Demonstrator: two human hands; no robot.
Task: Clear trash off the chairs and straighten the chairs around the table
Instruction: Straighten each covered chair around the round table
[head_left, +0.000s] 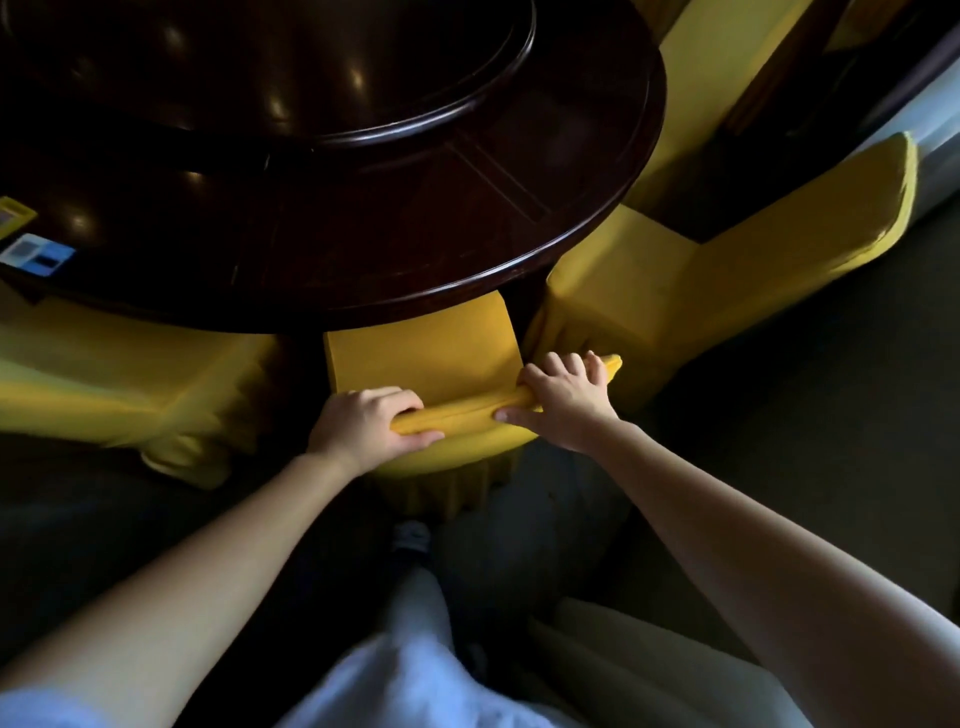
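If the yellow-covered chair (423, 358) is pushed in crooked, its corner could snag the neighbouring chair (649, 296) on the right, which stands just beside it, and the loose cover may slide under the grip, so the frame lags. The left hand (363, 423) and right hand (563, 402) each curl over the backrest's top edge, fingers in front and thumbs behind. The seat lies partly beneath the round dark surface (519, 260).

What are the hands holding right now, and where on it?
Both left hand and right hand grip the yellow chair by the top edge of its backrest.
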